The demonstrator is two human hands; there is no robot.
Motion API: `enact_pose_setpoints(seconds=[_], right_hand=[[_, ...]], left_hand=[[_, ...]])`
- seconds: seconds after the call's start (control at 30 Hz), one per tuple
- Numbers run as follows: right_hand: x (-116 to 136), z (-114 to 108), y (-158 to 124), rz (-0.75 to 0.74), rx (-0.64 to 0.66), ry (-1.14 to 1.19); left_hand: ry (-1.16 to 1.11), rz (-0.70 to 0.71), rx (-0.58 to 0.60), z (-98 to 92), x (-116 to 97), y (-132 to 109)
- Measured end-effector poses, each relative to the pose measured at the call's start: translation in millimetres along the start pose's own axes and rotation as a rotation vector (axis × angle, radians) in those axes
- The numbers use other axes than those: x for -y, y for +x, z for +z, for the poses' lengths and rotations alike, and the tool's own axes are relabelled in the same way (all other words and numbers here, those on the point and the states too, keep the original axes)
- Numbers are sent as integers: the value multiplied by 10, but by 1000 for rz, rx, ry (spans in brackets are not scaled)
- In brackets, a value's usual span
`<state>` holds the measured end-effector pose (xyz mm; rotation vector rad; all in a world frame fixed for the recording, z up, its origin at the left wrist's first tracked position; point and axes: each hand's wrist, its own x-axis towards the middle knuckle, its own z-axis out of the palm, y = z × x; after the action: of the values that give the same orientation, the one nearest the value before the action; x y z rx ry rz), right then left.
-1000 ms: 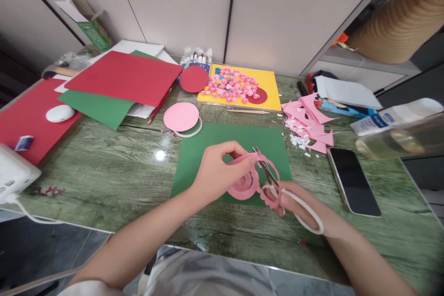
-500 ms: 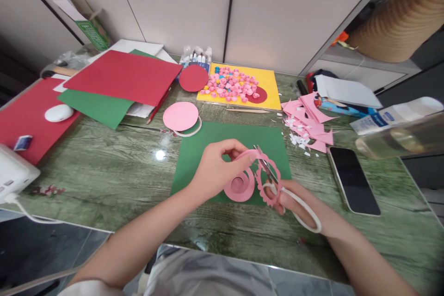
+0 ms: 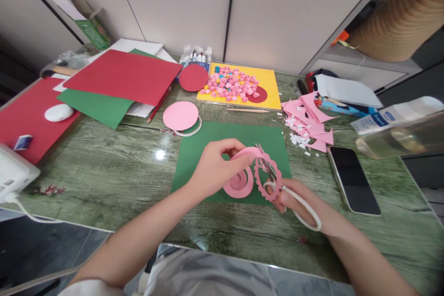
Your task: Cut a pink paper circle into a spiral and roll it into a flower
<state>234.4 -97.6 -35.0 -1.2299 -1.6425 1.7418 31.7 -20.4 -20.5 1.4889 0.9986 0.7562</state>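
My left hand [image 3: 218,164] pinches a pink paper spiral [image 3: 248,185] between thumb and fingers. The strip's outer end has a scalloped edge and loops down on the right, while the plain coil hangs below my thumb. My right hand [image 3: 294,196] is closed on white-handled scissors [image 3: 308,215]. Their metal blades reach up through the scalloped loop and touch the strip near my left thumb. Under both hands lies a green paper sheet [image 3: 197,157]. A pink paper circle [image 3: 180,115] rests on a white ring-shaped object [image 3: 194,130] at the sheet's upper left corner.
Rolled paper flowers [image 3: 232,84] crowd a yellow sheet [image 3: 274,76] at the back. Pink paper scraps [image 3: 308,120] lie at right, beside a phone [image 3: 354,180] and a bottle [image 3: 398,134]. Red paper [image 3: 125,76] is stacked at left, near a white mouse [image 3: 58,112].
The pink spiral has shifted slightly upward, and its coil and scalloped loop have turned a little. Both hands keep their grip and have barely moved.
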Motion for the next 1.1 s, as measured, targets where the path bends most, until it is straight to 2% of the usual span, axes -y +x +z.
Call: enact_pose_setpoints(seconds=[0.4, 0.8, 1.1], right_hand=[[35, -11, -9, 43, -5, -20], [2, -34, -13, 71, -3, 32], [19, -60, -22, 118, -3, 17]], left_hand=[[-29, -12, -3, -7, -23, -7], [-34, -29, -83, -52, -36, 0], [-64, -26, -96, -147, -42, 27]])
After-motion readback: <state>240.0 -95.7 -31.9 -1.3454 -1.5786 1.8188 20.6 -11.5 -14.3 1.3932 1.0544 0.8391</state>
